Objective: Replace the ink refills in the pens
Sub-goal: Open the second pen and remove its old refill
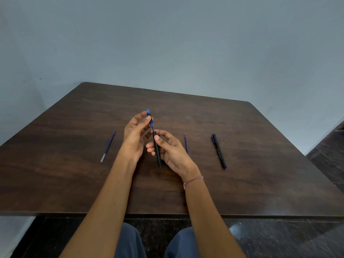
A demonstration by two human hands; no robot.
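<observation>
At frame centre, above the counter [74,174], your left hand [135,138] pinches the blue tip section [150,119] while your right hand [170,148] closes its grip around the black barrel [157,151]. Light, stiff, slick plastic, likely; hold near the joint.

— Item held?
— One black pen barrel [157,150], gripped in the right hand [170,148]; its blue tip section [149,118] pinched by the left hand [135,135], drawn apart from the barrel on a thin dark stem.

— Items lying on the brown table [74,174]?
— Left refill [108,146] beside the left hand; second refill [186,144] just beside the right hand; black capped pen [219,151] farther right. Thread bracelet [192,180] on the right wrist.
</observation>
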